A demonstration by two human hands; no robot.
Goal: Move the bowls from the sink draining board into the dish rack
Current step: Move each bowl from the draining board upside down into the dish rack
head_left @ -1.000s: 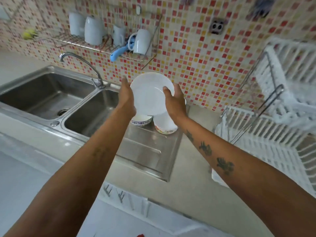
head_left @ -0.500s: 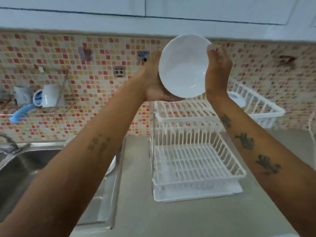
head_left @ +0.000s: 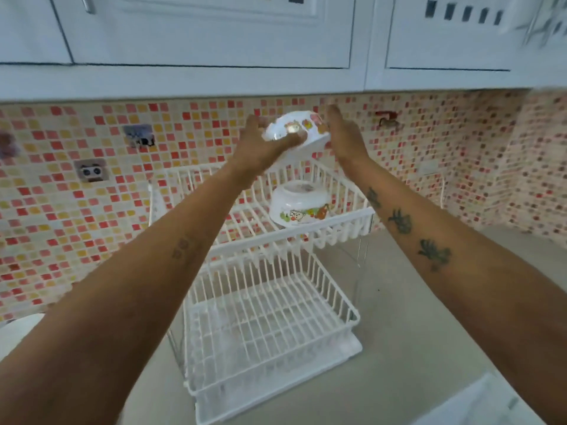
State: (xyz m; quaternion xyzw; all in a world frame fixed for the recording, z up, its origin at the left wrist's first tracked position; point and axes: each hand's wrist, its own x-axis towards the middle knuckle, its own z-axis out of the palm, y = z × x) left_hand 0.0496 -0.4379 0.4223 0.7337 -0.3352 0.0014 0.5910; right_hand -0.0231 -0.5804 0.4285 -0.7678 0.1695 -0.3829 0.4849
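Observation:
A white bowl (head_left: 299,134) with cartoon prints is held tilted, bottom up, above the top tier of the white two-tier dish rack (head_left: 337,223). My left hand (head_left: 260,145) grips its left side and underside. My right hand (head_left: 345,136) is against its right rim with fingers stretched out. A second printed bowl (head_left: 299,207) lies upside down on the rack's top tier, just below the held one. The lower tier (head_left: 270,320) holds nothing.
The rack stands on a grey counter (head_left: 414,317) against a red and yellow mosaic wall. White cupboards (head_left: 214,35) hang close above. A white rounded object (head_left: 21,329) shows at the left edge. The sink is out of view.
The view swung from the sink to the rack. The bowl went from open side facing me to bottom up, and now sits lower, over the top tier.

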